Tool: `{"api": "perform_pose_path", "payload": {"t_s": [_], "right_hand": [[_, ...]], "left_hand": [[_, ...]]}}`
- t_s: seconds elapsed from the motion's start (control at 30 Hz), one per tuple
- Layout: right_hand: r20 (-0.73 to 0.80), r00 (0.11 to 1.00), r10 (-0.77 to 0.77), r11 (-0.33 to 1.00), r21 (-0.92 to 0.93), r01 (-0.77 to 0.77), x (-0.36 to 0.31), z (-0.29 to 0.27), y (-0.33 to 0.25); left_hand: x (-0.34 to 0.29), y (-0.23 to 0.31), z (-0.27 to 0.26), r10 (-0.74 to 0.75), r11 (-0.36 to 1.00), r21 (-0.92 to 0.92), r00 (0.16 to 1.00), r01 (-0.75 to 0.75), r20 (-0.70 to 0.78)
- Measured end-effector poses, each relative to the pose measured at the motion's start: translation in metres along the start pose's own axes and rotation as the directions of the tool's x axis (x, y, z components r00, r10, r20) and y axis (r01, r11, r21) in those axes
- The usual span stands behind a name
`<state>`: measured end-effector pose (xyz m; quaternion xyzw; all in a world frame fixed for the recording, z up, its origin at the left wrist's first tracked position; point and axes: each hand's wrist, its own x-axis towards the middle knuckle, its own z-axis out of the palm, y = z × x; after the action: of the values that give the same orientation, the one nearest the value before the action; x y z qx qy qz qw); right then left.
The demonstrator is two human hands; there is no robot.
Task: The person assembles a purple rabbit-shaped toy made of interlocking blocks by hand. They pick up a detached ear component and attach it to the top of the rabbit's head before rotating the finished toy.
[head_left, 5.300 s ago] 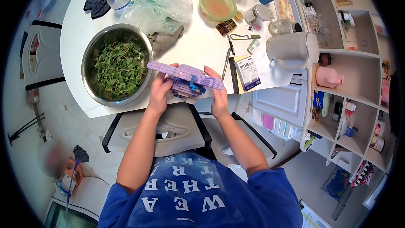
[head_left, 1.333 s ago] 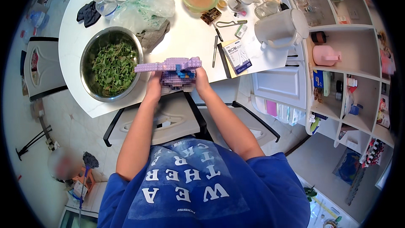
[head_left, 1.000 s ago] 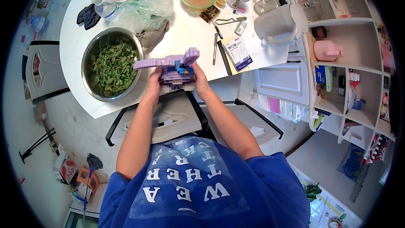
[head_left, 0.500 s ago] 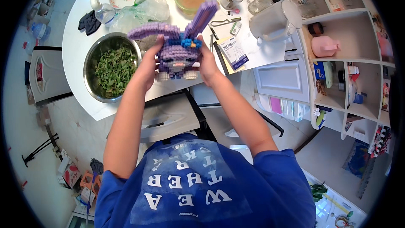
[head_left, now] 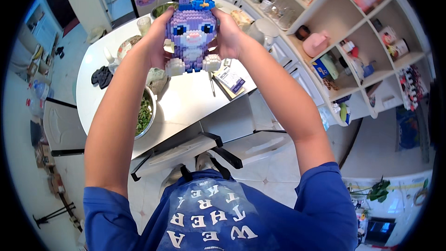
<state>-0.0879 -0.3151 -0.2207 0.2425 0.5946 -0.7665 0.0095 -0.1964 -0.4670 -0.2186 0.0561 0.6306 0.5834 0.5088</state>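
Between my two hands is a purple rabbit figure [head_left: 193, 42] built of tiny bricks, its face turned toward me. It has blue eyes, white feet, long ears and a blue band with a yellow bit at the ear base. My left hand [head_left: 158, 37] grips its left side, the thumb near the top of the head. On the other side my right hand [head_left: 230, 35] holds it, the thumb by the blue band. The figure is upright in the air above the white table [head_left: 181, 107]. Fingers behind the figure are partly hidden.
On the table lie a steel bowl of green leaves [head_left: 147, 114], a dark cloth [head_left: 101, 77], a flat white-and-blue box [head_left: 229, 80] and a pen [head_left: 213, 85]. A chair [head_left: 181, 151] stands at the near edge. Shelves with a pink jug [head_left: 316, 42] rise at the right.
Both hands have raised the rabbit figure and tilted it so its face shows more fully. The view has shifted; the table now sits lower and more of the room behind shows.
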Motion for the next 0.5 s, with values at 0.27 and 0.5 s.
{"api": "perform_pose_path", "payload": {"t_s": [0.27,0.5], "right_hand": [[-0.191,0.977,0.094,0.993,-0.049,-0.105,-0.091,0.022,-0.022],[-0.329,0.943,0.051,0.997,-0.043,-0.069,-0.163,0.018,-0.022]], "left_hand": [[-0.053,0.007,0.023,-0.106,0.993,0.076,0.966,0.09,0.235],[-0.104,-0.008,0.067,0.017,0.974,0.208,0.94,-0.092,0.341]]}}
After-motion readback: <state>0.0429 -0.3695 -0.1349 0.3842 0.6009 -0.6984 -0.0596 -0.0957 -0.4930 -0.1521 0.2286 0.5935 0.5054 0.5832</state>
